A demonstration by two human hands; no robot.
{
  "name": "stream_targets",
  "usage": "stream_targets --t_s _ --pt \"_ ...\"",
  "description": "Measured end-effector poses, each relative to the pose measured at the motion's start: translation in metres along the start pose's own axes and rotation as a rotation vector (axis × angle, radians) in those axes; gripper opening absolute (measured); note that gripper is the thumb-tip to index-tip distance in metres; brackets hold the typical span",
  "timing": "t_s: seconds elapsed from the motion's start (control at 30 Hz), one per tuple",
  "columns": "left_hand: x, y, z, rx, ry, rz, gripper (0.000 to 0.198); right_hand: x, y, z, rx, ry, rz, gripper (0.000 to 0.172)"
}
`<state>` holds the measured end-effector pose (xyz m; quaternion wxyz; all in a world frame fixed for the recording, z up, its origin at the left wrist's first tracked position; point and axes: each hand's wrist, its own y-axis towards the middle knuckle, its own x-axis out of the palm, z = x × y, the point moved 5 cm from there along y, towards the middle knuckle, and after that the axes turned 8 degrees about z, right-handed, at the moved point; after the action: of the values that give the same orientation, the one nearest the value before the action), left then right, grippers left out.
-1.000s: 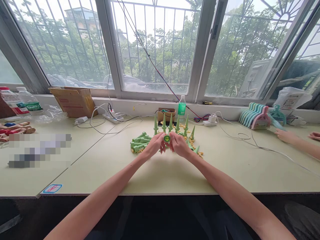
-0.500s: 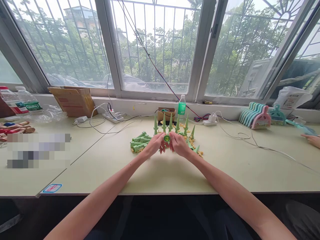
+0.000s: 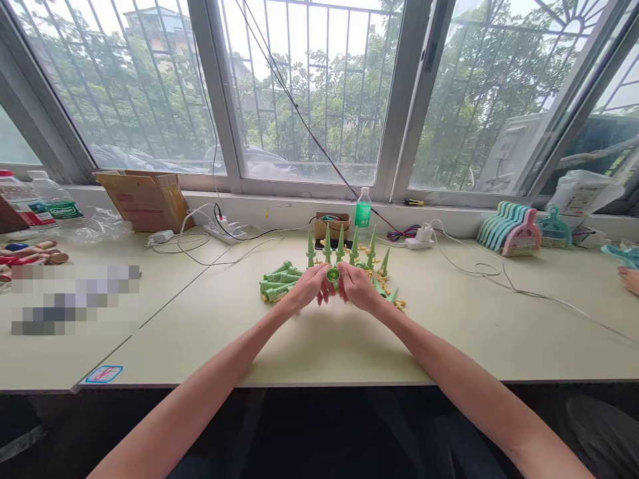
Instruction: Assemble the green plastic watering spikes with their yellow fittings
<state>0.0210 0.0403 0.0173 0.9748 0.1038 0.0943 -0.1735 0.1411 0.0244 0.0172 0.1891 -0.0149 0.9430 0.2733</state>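
My left hand (image 3: 310, 289) and my right hand (image 3: 358, 287) meet over the middle of the pale green table (image 3: 449, 332), both pinched on one small green plastic spike part (image 3: 333, 275) whose round open end faces me. Left of my hands lies a pile of green tube pieces (image 3: 277, 283). Behind my hands several green spikes (image 3: 344, 247) stand upright in a row. Small yellow pieces (image 3: 398, 305) are scattered to the right of my right hand.
Along the window sill stand a cardboard box (image 3: 147, 199), a power strip (image 3: 227, 232) with cables, a small brown box (image 3: 333, 226) and a green-labelled bottle (image 3: 363, 211). Coloured plastic dustpans (image 3: 510, 231) stand at the right. Another person's hand (image 3: 630, 278) shows at the right edge.
My hands stay on the green part, almost still. The other person's arm at the right has drawn back toward the frame edge.
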Motion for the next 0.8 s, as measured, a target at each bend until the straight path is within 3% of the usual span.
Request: stream_targets --t_s 0.8 --pt "-0.0011 0.0002 0.0006 -0.008 0.075 0.013 0.032 -0.0019 0.0003 0.0 -0.002 -0.034 0.011 0.037"
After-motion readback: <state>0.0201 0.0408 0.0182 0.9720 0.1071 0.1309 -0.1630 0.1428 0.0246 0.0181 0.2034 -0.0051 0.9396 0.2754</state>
